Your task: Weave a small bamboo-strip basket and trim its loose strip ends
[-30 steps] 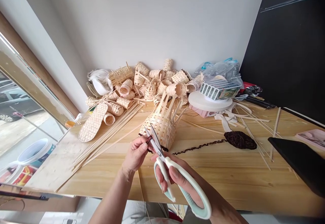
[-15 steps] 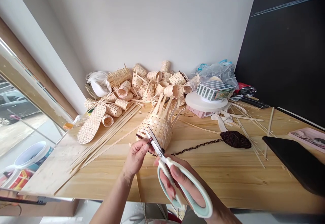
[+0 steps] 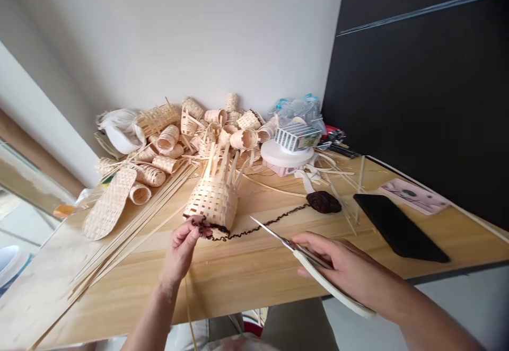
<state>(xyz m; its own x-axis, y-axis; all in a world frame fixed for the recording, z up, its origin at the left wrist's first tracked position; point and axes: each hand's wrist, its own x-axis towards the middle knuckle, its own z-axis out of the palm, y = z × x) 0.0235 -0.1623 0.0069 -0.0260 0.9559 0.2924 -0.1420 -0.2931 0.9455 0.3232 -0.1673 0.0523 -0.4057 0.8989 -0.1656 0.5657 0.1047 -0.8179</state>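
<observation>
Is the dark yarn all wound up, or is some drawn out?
Some is drawn out: from the ball of dark yarn, a crinkled strand runs across the table toward the woven basket by the left hand.

The woven basket (image 3: 210, 200), loose strips (image 3: 217, 161) upward, was flanked by a dark yarn ball (image 3: 323, 202) at three o'clock and held scissors (image 3: 319, 275) at four.

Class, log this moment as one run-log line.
left hand: pinching dark yarn by woven basket | right hand: holding scissors | yarn ball: on table
</observation>
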